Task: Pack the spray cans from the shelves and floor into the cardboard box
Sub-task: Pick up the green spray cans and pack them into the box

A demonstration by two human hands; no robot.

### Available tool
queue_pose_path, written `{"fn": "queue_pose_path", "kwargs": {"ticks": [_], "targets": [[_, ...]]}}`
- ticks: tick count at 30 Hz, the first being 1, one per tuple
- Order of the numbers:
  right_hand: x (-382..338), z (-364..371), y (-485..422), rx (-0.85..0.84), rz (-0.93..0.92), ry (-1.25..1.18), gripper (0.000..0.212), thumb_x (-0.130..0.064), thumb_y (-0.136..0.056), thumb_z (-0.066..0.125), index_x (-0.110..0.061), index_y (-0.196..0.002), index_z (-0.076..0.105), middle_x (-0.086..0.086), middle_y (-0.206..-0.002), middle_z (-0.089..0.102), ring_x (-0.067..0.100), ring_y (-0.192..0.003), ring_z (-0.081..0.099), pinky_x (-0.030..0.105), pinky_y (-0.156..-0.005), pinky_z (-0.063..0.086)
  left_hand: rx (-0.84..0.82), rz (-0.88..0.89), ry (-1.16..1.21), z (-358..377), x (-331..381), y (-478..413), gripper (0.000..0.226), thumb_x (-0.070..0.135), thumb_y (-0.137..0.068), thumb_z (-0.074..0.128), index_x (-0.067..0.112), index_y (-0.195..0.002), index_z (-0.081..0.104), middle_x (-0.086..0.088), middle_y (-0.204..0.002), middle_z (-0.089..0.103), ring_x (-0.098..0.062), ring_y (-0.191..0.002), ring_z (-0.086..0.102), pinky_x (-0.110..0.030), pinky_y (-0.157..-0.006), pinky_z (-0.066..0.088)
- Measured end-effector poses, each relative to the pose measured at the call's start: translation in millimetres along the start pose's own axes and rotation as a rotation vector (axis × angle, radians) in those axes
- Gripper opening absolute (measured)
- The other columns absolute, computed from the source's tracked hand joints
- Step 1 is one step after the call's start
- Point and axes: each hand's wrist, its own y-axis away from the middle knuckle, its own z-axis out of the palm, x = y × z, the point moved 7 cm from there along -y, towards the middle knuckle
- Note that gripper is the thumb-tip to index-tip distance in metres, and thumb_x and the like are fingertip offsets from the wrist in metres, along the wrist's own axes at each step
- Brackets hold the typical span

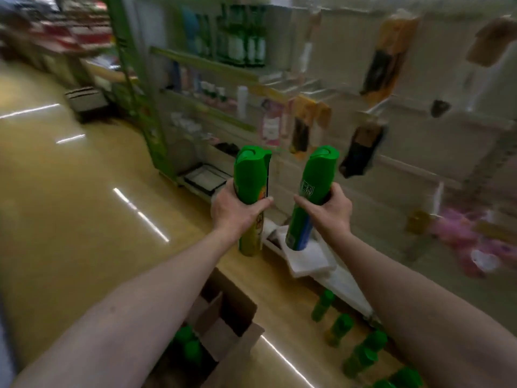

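Observation:
My left hand (236,210) grips a tall green spray can (251,175) with a yellow lower part, held upright in front of me. My right hand (331,210) grips a second green spray can (310,180) with a blue lower part, tilted slightly. Below my arms an open cardboard box (223,326) stands on the floor, and green can caps (188,343) show inside it. Several green spray cans (340,329) stand in a row on the floor at the lower right, beside the shelf base.
White store shelving (307,88) runs along the right with bottles (246,43) and hanging packets (361,152). A white shelf base (344,278) edges the glossy yellow floor (70,205). Pink goods (464,242) lie low at the right. The picture is motion-blurred.

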Motion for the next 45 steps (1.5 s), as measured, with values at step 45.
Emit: {"fn": "queue_pose_path", "kwargs": {"ticks": [45], "targets": [[430.6, 551.1, 159.8, -0.987, 0.186, 0.505, 0.067, -0.032, -0.069, 0.091, -0.01, -0.125, 0.062, -0.006, -0.107, 0.063, 0.007, -0.104, 0.055, 0.023, -0.093, 0.043, 0.089, -1.113, -0.077, 78.0, -660.2, 264.3, 0.086, 0.033, -0.052, 0.099, 0.022, -0.129, 0.061, 0.016, -0.119, 0.053, -0.003, -0.112, 0.052, -0.004, -0.094, 0.031]]}}
